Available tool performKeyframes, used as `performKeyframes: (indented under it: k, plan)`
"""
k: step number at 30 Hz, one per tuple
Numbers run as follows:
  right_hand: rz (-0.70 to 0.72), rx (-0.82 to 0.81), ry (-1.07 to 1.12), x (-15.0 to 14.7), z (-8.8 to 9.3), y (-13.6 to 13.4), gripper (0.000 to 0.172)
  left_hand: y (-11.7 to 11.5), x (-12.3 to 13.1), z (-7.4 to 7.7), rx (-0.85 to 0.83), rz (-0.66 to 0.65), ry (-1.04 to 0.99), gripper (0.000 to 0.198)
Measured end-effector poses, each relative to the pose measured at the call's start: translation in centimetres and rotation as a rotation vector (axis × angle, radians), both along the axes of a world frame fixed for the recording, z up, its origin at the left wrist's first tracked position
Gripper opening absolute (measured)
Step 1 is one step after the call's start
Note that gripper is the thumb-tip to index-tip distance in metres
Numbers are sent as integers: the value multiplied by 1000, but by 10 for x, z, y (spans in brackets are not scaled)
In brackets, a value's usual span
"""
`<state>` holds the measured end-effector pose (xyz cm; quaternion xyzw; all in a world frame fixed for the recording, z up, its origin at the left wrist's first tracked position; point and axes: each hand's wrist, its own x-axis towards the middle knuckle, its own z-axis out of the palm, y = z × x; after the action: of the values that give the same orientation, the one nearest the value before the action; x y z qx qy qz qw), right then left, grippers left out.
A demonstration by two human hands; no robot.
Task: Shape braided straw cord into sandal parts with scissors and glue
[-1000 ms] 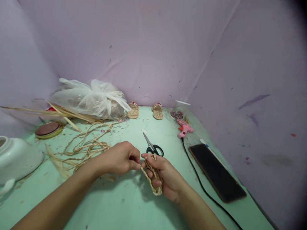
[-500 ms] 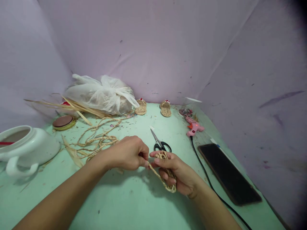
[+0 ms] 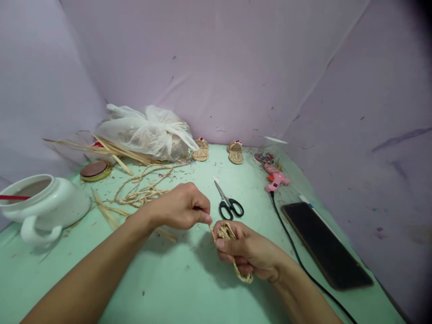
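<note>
My right hand [image 3: 241,247] is closed around a coiled bundle of braided straw cord [image 3: 243,275], whose loops stick out above the thumb and below the fingers. A short stretch of the cord runs from the bundle to my left hand [image 3: 187,207], which pinches it between thumb and fingertips. Just beyond the hands lie scissors [image 3: 228,204] with black handles, blades pointing away and slightly apart. More braided cord [image 3: 138,191] lies in loose loops on the table, partly hidden behind my left hand and forearm.
At left stand a white ceramic pot [image 3: 57,202] and a round lidded tin [image 3: 95,170]. Straw strips [image 3: 124,153] and a white plastic bag [image 3: 148,130] lie behind. Two small woven slippers [image 3: 235,153] rest by the wall. A pink glue gun [image 3: 276,180] and a phone [image 3: 326,245] are at right.
My left hand has risen slightly, and the cord stretch between the hands now goes up over the right thumb side instead of slanting down to the bundle's lower end. The view has shifted slightly.
</note>
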<state>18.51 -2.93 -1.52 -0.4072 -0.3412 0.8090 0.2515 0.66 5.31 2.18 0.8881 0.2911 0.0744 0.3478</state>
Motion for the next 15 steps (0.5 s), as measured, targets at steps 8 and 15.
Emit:
performKeyframes:
  k: [8,15]
  plan:
    - [-166,-38,30,1,-4,4,31,12,-6,-4,-200,101,-30,20]
    - [-4,-102,166,9,-11,6,29,11,-7,-3,-218,64,-85,30]
